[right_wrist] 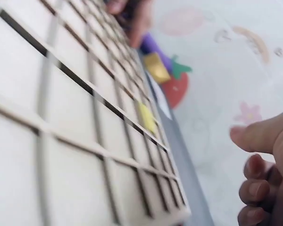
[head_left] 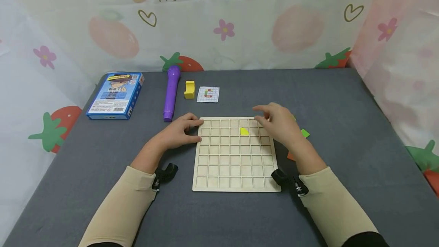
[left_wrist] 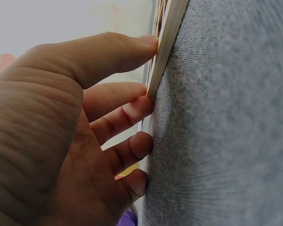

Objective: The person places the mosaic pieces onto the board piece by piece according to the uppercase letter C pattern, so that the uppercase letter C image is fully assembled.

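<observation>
A pale wooden grid board [head_left: 234,163] lies flat on the grey cloth. One yellow tile [head_left: 244,131] sits in a cell near its far edge, also seen as the yellow tile [right_wrist: 146,117] in the right wrist view. My left hand [head_left: 197,130] rests at the board's left edge [left_wrist: 161,56]; its thumb [left_wrist: 127,47] and fingertips touch that edge. My right hand [head_left: 262,115] hovers over the board's far right corner, fingers [right_wrist: 254,188] loosely curled and holding nothing. A green tile [head_left: 305,133] lies just right of that hand.
At the back left lie a blue box [head_left: 114,95], a purple pen-shaped torch [head_left: 171,92], a yellow block [head_left: 189,89] and a small pattern card [head_left: 208,94]. An orange piece [head_left: 290,156] peeks out beside my right wrist. Printed curtains wall the table on three sides.
</observation>
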Tool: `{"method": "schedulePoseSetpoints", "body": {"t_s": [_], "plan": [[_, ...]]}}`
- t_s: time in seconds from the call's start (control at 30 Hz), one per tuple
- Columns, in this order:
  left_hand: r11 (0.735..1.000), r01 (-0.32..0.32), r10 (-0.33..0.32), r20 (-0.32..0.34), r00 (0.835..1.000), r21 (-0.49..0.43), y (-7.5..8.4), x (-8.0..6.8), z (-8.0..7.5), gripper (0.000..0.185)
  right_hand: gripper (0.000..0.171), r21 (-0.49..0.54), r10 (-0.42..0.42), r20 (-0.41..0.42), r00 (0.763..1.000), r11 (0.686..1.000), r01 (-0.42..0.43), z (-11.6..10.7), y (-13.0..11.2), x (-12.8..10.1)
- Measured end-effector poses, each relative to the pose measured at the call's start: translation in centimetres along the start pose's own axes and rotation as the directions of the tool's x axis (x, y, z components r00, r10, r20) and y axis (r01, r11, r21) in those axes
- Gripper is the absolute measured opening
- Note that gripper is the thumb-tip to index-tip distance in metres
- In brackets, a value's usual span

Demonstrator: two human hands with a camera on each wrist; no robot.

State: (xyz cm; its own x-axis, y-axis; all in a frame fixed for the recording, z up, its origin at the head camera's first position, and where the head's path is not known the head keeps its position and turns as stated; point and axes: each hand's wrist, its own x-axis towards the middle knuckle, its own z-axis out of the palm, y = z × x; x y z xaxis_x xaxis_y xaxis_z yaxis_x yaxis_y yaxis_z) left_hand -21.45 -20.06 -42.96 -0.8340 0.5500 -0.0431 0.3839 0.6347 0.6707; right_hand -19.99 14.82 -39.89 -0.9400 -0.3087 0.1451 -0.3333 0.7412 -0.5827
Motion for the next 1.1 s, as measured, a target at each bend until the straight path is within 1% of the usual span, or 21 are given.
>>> {"method": "schedulePoseSetpoints", "body": {"t_s": [0.07, 0.13, 0.2, 0.27, 0.33, 0.53, 0.63, 0.7, 0.83, 0.93, 1.1], "plan": [[1.000, -0.002, 0.002, -0.002, 1.000, 0.000, 0.1, 0.0, -0.1, 0.065, 0.037, 0.007, 0.043, -0.060, 0.997, 0.999, -0.043, -1.0, 0.7, -0.1], [1.000, -0.002, 0.002, -0.003, 1.000, 0.001, 0.1, 0.1, -0.1, 0.065, 0.038, 0.004, 0.092, -0.103, 0.990, 0.996, -0.092, -1.9, 1.5, -0.2], [1.000, 0.001, -0.001, -0.001, 1.000, 0.003, 0.2, 0.1, -0.2, 0.065, 0.039, -0.001, 0.142, -0.118, 0.983, 0.990, -0.143, -2.7, 2.3, -0.4], [1.000, 0.005, -0.005, 0.001, 1.000, 0.003, 0.2, 0.1, -0.2, 0.065, 0.039, -0.024, 0.183, -0.112, 0.977, 0.982, -0.187, -3.3, 3.2, -0.5], [1.000, 0.009, -0.009, 0.002, 1.000, 0.002, 0.2, 0.0, -0.3, 0.065, 0.039, -0.042, 0.215, -0.084, 0.973, 0.975, -0.219, -3.9, 4.0, -0.7], [1.000, 0.011, -0.011, 0.001, 1.000, -0.005, -0.1, -0.1, -0.2, 0.065, 0.035, -0.067, 0.270, 0.066, 0.961, 0.962, -0.266, -5.0, 6.1, -0.8], [1.000, 0.011, -0.011, -0.003, 1.000, -0.007, -0.2, -0.1, -0.1, 0.065, 0.035, -0.077, 0.264, 0.129, 0.956, 0.964, -0.256, -5.0, 6.8, -0.7], [1.000, 0.009, -0.009, -0.005, 1.000, -0.008, -0.3, -0.1, -0.1, 0.065, 0.036, -0.073, 0.245, 0.179, 0.953, 0.969, -0.235, -4.9, 6.9, -0.6], [1.000, 0.013, -0.013, -0.004, 1.000, -0.010, -0.2, -0.1, -0.1, 0.065, 0.037, -0.030, 0.210, 0.278, 0.937, 0.977, -0.210, -4.3, 6.6, -0.5], [1.000, 0.018, -0.018, -0.003, 1.000, -0.006, -0.2, -0.1, -0.1, 0.065, 0.034, -0.025, 0.208, 0.305, 0.930, 0.977, -0.210, -3.8, 6.4, -0.5], [1.000, 0.018, -0.018, -0.001, 1.000, -0.008, -0.2, 0.0, 0.0, 0.065, 0.030, -0.064, 0.205, 0.299, 0.932, 0.979, -0.195, -3.5, 6.4, -0.4]]}}
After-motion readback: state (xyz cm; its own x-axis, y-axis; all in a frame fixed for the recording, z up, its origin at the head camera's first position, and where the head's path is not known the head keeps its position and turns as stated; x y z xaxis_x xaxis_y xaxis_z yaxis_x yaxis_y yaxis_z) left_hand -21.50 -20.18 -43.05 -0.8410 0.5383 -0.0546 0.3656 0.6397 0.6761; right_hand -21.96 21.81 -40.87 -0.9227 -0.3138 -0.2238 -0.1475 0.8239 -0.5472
